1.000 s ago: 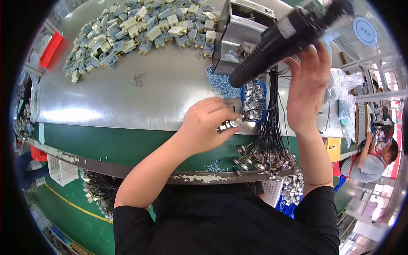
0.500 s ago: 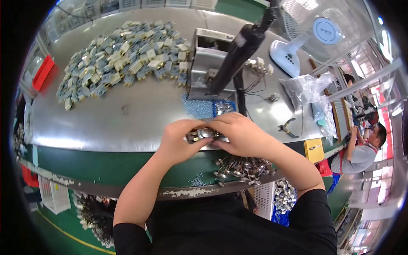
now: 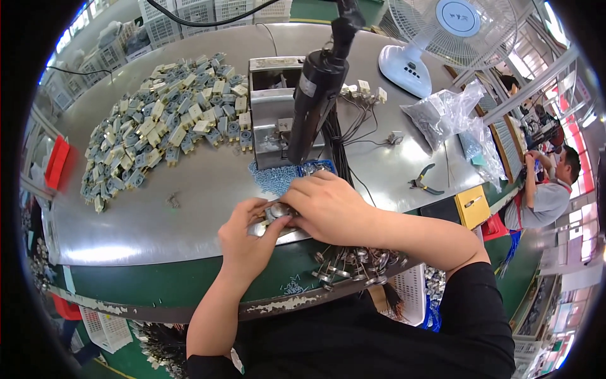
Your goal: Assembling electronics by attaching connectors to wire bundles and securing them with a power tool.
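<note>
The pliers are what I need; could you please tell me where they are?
In the head view, the pliers lie on the metal table to the right, between the clear plastic bag and the yellow pad.

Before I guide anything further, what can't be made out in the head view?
Head view, all of these:
Part: mostly covered by the left grip and right grip.
Blue tray: near side, behind the right grip.
Fan: top, cut off by the upper edge.
Blue screws: individual heads, too small.
</note>
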`<state>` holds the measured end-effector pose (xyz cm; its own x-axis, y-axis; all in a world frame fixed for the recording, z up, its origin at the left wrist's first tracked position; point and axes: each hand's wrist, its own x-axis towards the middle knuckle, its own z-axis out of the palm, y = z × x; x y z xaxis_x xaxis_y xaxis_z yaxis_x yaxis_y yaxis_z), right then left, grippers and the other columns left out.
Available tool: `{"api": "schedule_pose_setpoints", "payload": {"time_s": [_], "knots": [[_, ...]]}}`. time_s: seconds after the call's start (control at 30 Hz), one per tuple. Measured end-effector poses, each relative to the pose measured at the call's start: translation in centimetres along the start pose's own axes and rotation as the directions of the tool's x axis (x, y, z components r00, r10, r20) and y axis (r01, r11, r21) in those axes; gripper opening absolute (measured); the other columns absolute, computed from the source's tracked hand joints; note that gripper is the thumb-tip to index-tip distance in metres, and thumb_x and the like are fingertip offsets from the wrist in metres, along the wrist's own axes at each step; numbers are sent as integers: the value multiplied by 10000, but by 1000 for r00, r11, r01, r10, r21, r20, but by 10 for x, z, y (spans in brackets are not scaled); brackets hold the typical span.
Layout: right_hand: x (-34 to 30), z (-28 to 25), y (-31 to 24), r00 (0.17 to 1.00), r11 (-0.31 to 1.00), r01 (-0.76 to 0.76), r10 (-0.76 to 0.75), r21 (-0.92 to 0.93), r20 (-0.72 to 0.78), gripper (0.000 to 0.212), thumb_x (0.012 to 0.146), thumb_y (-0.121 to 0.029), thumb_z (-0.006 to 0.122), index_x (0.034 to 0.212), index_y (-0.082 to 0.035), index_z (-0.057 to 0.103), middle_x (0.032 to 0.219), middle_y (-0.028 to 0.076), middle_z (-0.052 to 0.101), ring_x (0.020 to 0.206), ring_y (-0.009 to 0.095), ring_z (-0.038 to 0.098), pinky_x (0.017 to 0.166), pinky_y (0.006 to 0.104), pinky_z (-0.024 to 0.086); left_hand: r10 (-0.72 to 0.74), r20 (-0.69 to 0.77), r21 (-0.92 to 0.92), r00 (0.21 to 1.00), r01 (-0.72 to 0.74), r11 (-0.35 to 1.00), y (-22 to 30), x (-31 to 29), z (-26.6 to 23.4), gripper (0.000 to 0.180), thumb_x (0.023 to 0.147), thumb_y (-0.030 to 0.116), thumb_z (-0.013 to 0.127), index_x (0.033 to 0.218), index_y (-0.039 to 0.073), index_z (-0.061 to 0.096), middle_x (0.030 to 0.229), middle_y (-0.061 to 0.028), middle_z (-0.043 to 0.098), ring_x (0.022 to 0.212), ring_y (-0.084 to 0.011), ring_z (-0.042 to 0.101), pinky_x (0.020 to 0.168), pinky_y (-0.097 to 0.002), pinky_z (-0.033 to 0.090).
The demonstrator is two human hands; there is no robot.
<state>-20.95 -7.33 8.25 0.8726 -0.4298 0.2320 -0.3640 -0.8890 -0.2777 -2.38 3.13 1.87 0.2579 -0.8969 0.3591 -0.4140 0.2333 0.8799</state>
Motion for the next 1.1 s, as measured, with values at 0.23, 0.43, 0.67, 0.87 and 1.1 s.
{"api": "schedule_pose_setpoints", "payload": {"time_s": [0.23,0.43,0.67,0.87,1.1], "knots": [[-7,-9,37,822,855,462,-513,-237,-248,335,931,-334,770,1016,-26,671,962,95,700,823,250,702,789,414,564,215,57,-331,975,-185,925,-8,-9,-3,736,754,207,1004,1300,-55,586,1154,-193,778,1088,-253,780,896,-380,642],[27,-73,117,577,886,-7,383,464,-721,253,1045,-178,561,985,55,638,860,122,672,745,226,676,722,343,534,515,208,-112,832,-502,857,-10,15,2,463,790,387,916,969,7,724,928,-121,780,797,-289,765,812,-420,650],[47,-34,317,749,914,-353,405,201,-524,465,1040,-432,633,1169,15,641,867,209,670,836,425,640,742,505,546,532,292,-121,795,-521,845,-17,23,6,364,848,353,847,902,15,726,849,-103,765,755,-258,758,797,-418,639],[40,-44,219,822,981,-180,111,-71,-558,184,1015,-123,634,967,54,641,799,119,646,747,227,652,699,369,510,489,287,-120,823,-476,871,-24,22,1,343,841,328,845,899,12,724,841,-98,763,747,-253,754,797,-415,637],[-26,-39,128,917,893,-371,309,255,252,198,962,-115,684,883,58,630,714,190,610,649,336,582,641,410,490,506,254,-160,824,-480,862,-20,17,4,324,839,316,852,901,23,728,836,-80,764,718,-244,742,777,-413,640]]}}
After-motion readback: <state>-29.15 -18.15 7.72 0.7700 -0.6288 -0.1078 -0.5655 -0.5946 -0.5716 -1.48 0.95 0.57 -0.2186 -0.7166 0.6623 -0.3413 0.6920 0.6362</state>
